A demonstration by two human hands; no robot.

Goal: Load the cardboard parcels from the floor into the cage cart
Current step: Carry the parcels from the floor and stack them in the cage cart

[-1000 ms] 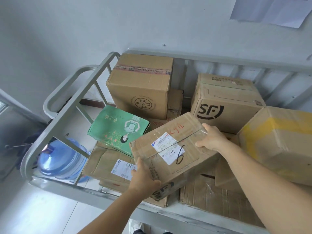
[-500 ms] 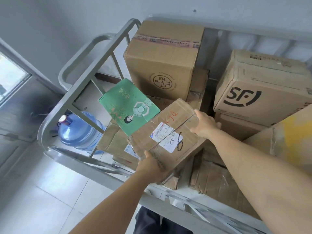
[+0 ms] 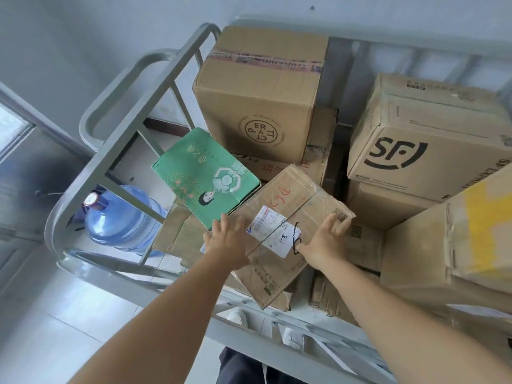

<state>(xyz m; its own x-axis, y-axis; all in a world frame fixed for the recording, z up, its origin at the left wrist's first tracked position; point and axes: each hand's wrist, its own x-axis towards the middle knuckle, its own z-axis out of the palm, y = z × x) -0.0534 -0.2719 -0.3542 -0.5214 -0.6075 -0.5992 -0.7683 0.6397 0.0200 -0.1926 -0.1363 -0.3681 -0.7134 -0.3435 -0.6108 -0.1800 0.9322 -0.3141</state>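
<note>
The labelled parcel (image 3: pixel 288 225) lay tilted in the cage cart (image 3: pixel 133 151), against the green box (image 3: pixel 205 176). Both hands (image 3: pixel 227 242) (image 3: pixel 327 239) rested flat, fingers spread. Unsupported, it might slide.

One head view only, looking steeply down from above. Close over the cage cart (image 3: pixel 91 173), facing twelve o'clock.

Cage cart (image 3: pixel 91 173) open above; tall boxes (image 3: pixel 257 106) crowd rear, gaps seemingly narrow.
</note>
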